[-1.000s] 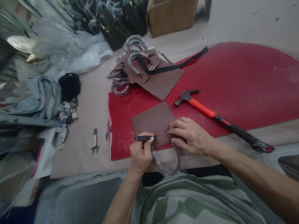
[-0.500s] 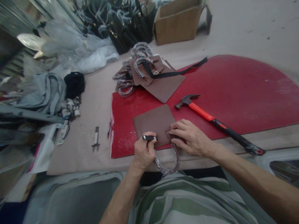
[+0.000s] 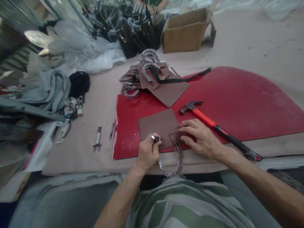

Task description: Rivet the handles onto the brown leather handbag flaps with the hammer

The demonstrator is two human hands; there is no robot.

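Observation:
A brown leather panel (image 3: 158, 126) lies on the red mat (image 3: 237, 101) at the near table edge. Its plastic-wrapped curved handle (image 3: 174, 160) hangs over the edge toward me. My left hand (image 3: 147, 153) is closed round a small dark metal punch (image 3: 155, 138), held upright with its top end showing, at the panel's near edge. My right hand (image 3: 201, 139) lies on the panel's right corner, fingers spread and pressing on the handle's tab. An orange-and-black claw hammer (image 3: 213, 125) rests just right of that hand.
A stack of brown panels with wrapped handles (image 3: 152, 77) and a black strap (image 3: 187, 77) sits at the mat's far left. Small metal tools (image 3: 98, 141) lie left of the mat. Cloth, black bags, plastic wrap and a cardboard box (image 3: 187, 30) crowd the back.
The punch in my left hand has turned from lying level to standing on end. My right hand has shifted slightly right on the panel. The view has tilted up a little.

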